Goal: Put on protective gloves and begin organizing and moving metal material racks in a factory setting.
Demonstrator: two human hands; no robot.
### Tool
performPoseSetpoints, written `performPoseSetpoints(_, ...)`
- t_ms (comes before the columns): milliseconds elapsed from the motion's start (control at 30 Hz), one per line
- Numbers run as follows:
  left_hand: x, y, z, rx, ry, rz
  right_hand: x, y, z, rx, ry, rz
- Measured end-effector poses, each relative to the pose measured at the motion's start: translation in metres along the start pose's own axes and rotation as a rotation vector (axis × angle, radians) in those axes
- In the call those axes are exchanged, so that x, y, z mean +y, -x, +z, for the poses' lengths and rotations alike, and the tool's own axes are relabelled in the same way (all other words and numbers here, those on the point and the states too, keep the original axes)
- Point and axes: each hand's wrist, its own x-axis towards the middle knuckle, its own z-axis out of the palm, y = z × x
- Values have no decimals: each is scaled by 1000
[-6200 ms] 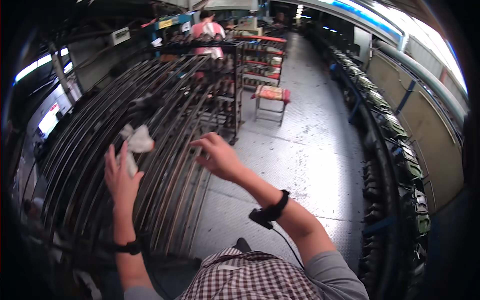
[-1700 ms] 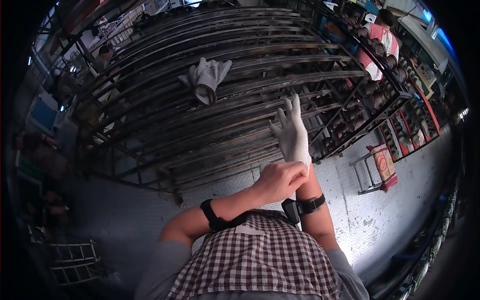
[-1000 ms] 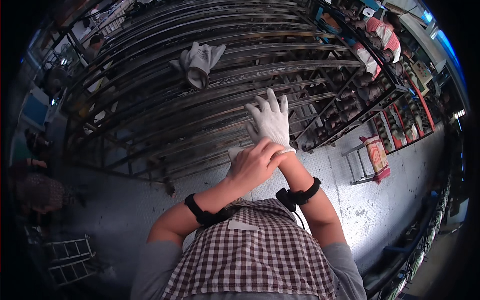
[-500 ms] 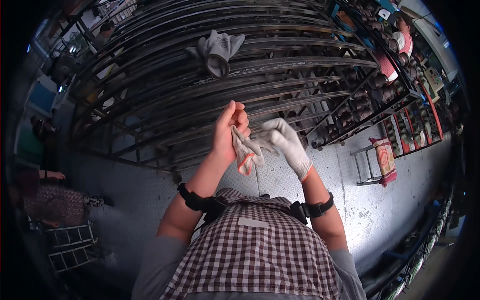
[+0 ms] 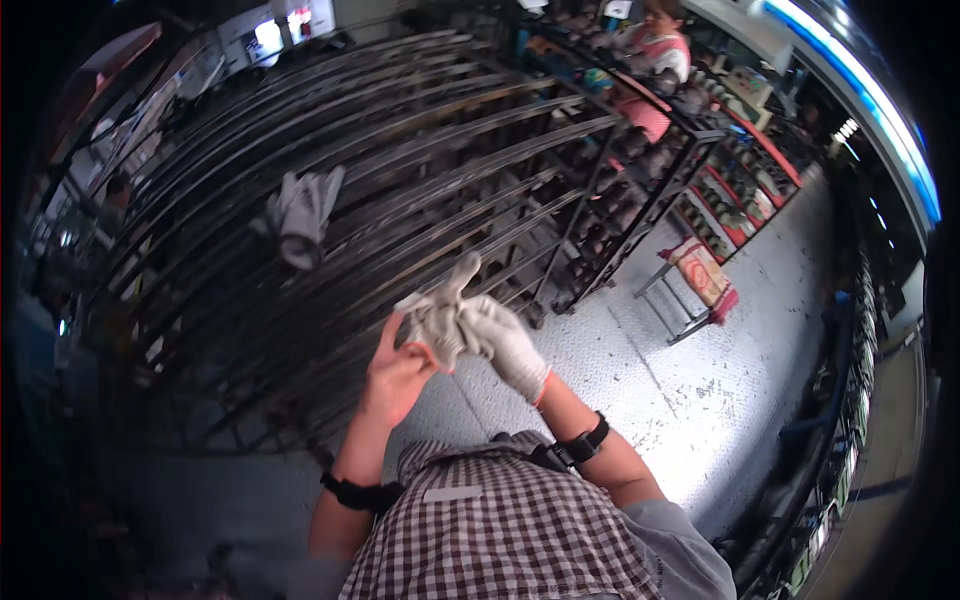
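My bare left hand (image 5: 395, 382) pinches the cuff of a loose white knit work glove (image 5: 436, 330) that has an orange edge. My right hand (image 5: 503, 350) wears a matching white glove and grips the loose glove's other side, its fingers partly hidden in the bunched cloth. Both hands are close together in front of my checked apron (image 5: 500, 530). Beyond them, a grey pair of gloves (image 5: 308, 210) lies on the bars of a dark metal rack (image 5: 430, 155), with one cuff opening toward me.
Shelves of dark rounded pieces (image 5: 625, 195) stand at the right end of the rack, with a person (image 5: 662, 50) behind them. A stool with a patterned cushion (image 5: 703, 275) is on the metal floor (image 5: 640, 400). A long dark rail-like structure (image 5: 825, 450) runs along the right.
The view has swung right, so the rack and stool sit further left. My hands have drawn together on the loose glove, whose cuff now faces my left hand.
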Motion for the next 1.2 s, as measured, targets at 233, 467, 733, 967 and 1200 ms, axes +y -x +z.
performPoseSetpoints(233, -14, -9, -13, 317, -133, 0, 25, 3, -24, 59, 266, 109)
performPoseSetpoints(467, -33, -19, -16, 275, -829, 348, 9, 20, 8, -27, 828, -53)
performPoseSetpoints(733, -19, -8, 13, 255, -161, 49, 40, 3, -37, 165, 135, 220)
performPoseSetpoints(967, -56, -24, -81, 321, -1731, 559, 52, 15, -10, -95, 738, -294)
performPoseSetpoints(1200, -36, -43, -74, 48, 200, -387, 57, 18, -20, -12, 1098, -320)
